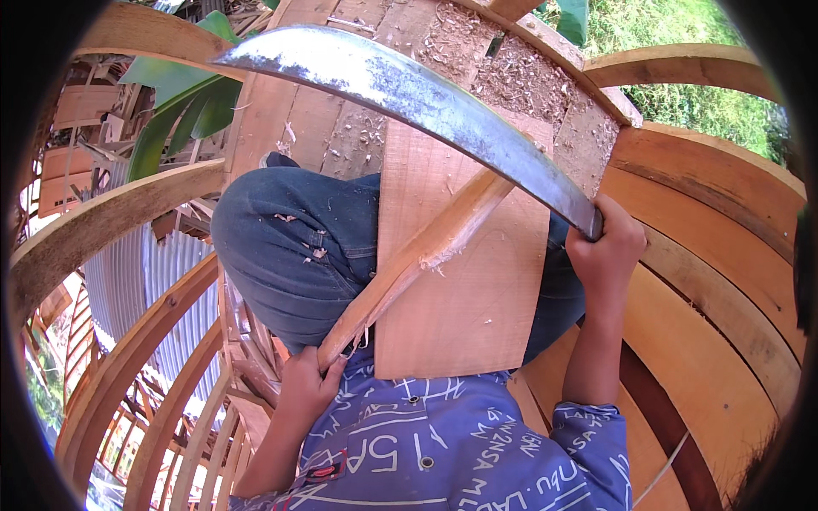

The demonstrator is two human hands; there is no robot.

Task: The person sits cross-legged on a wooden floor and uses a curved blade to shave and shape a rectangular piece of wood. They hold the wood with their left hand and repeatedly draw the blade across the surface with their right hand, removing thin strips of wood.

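Note:
My right hand point(607, 249) is wrapped round the grip end of a machete point(409, 98) with a broad, curved, scuffed steel blade. The blade sweeps up and left across the view, its tip at the upper left. My left hand point(313, 375) grips the lower end of a rough wooden stick point(409, 264), which slants up to the right until its far end passes beneath the blade. Under the stick, a flat reddish board point(469, 315) lies across my lap. Fresh splintered wood and a curl of shaving show on the stick. Whether the blade touches the stick I cannot tell.
I sit on a plank floor point(307, 128) strewn with wood shavings point(520, 77). Curved timber ribs point(128, 213) rise on the left, with corrugated metal sheets point(162, 289) beyond. Overlapping planks point(699, 341) form a wall at right. A large green leaf point(183, 102) hangs at upper left.

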